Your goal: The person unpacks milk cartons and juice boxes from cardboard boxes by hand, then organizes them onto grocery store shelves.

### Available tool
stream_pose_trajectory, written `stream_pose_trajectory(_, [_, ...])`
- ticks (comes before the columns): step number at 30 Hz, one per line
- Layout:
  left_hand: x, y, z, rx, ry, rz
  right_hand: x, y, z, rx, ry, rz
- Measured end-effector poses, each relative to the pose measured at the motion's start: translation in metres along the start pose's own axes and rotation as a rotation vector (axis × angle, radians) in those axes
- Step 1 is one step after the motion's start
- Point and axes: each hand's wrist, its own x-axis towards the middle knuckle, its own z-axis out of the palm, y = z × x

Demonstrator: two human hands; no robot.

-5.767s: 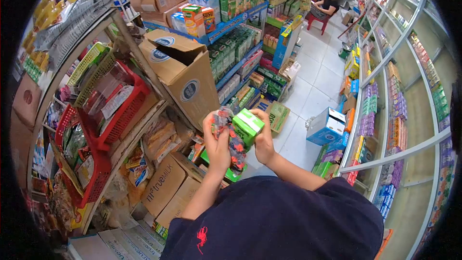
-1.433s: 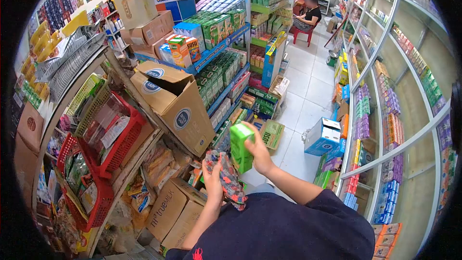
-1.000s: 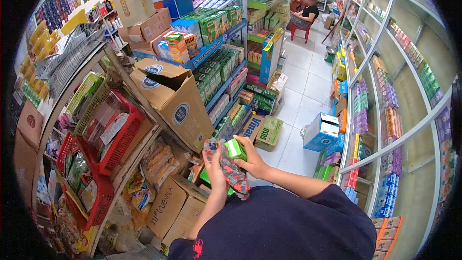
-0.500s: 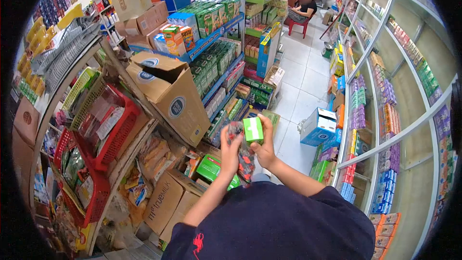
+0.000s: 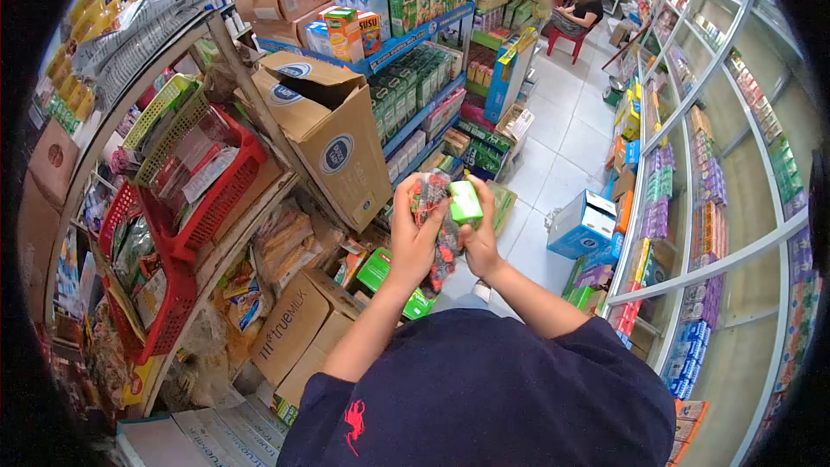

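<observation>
My left hand (image 5: 413,232) is closed around a crumpled grey cloth with red patches (image 5: 444,251), which bunches above the thumb and hangs below the fingers. In my right hand (image 5: 482,240) is a small green carton (image 5: 465,202) with a pale, shiny top face, gripped from its right side and below. The two hands are close together in front of my chest, the cloth right against the carton's left side. Below them, to the left, a larger green box (image 5: 375,269) lies among goods on the floor.
On the left stand a rack with red baskets (image 5: 226,223), an open brown carton (image 5: 353,175) and a milk shelf (image 5: 419,41). Glass-fronted cabinets (image 5: 692,277) line the right. A blue and white box (image 5: 581,225) is on the tiled floor (image 5: 553,164). Farther back, a person (image 5: 584,13) sits on a red chair.
The view has tilted down and turned slightly left. More of the cloth shows, bunched up beside the carton. Both hands keep their hold.
</observation>
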Motion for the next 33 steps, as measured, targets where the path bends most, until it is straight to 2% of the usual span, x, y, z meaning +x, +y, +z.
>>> stream_pose_trajectory(1, [-0.001,-0.007,-0.002,0.002,0.004,0.007,0.003,0.000,0.000,0.003,-0.005,-0.007])
stream_pose_trajectory(3, [-0.008,-0.039,-0.011,0.285,0.024,0.106,0.007,-0.003,0.001,-0.082,0.061,-0.124])
stream_pose_trajectory(4, [-0.014,-0.054,-0.011,0.380,0.021,0.165,0.010,-0.009,0.001,0.033,0.086,-0.079])
stream_pose_trajectory(7, [-0.022,-0.066,-0.002,0.152,0.022,-0.057,0.017,-0.018,-0.002,0.094,0.223,-0.077])
stream_pose_trajectory(8, [-0.020,-0.063,-0.001,0.150,0.020,-0.052,0.016,-0.017,-0.003,0.092,0.223,-0.083])
stream_pose_trajectory(10, [-0.018,-0.049,0.002,0.221,0.056,0.043,0.009,-0.008,-0.004,0.164,0.151,-0.060])
stream_pose_trajectory(11, [-0.015,-0.042,0.004,0.216,0.052,0.054,0.008,-0.001,-0.005,0.081,0.165,-0.095])
stream_pose_trajectory(13, [-0.014,-0.025,0.004,-0.004,0.065,0.015,-0.002,0.002,-0.003,-0.106,0.100,-0.099])
stream_pose_trajectory(16, [-0.008,-0.005,0.003,0.077,0.104,0.122,-0.012,0.006,-0.001,-0.006,-0.008,0.068])
stream_pose_trajectory(18, [-0.008,-0.008,0.002,0.099,0.096,0.164,-0.015,0.006,-0.006,-0.037,-0.014,0.085])
stream_pose_trajectory(19, [-0.010,-0.014,0.002,0.216,0.088,0.235,-0.015,0.006,-0.007,-0.067,-0.028,0.103])
stream_pose_trajectory(21, [-0.017,-0.034,0.000,0.335,0.075,0.305,-0.010,0.000,-0.007,-0.008,0.030,0.106])
stream_pose_trajectory(23, [-0.027,-0.059,0.002,0.381,0.028,0.330,0.003,-0.011,-0.010,-0.036,0.228,-0.036])
stream_pose_trajectory(25, [-0.027,-0.067,0.001,0.428,-0.033,0.274,0.015,-0.009,-0.016,0.028,0.347,-0.088])
stream_pose_trajectory(27, [-0.022,-0.070,-0.002,0.431,-0.055,0.143,0.022,-0.021,-0.020,0.197,0.325,0.021])
stream_pose_trajectory(28, [-0.015,-0.069,-0.004,0.249,-0.006,0.043,0.024,-0.018,-0.023,0.199,0.322,0.019])
stream_pose_trajectory(30, [-0.005,-0.063,-0.013,0.199,0.119,0.069,0.023,-0.004,-0.030,-0.299,0.215,-0.119])
stream_pose_trajectory(31, [0.000,-0.043,-0.015,0.167,0.144,0.071,0.019,0.013,-0.034,-0.353,0.116,-0.162])
stream_pose_trajectory(33, [0.009,-0.028,-0.026,0.117,0.096,0.078,0.015,0.014,-0.036,-0.394,-0.174,-0.092])
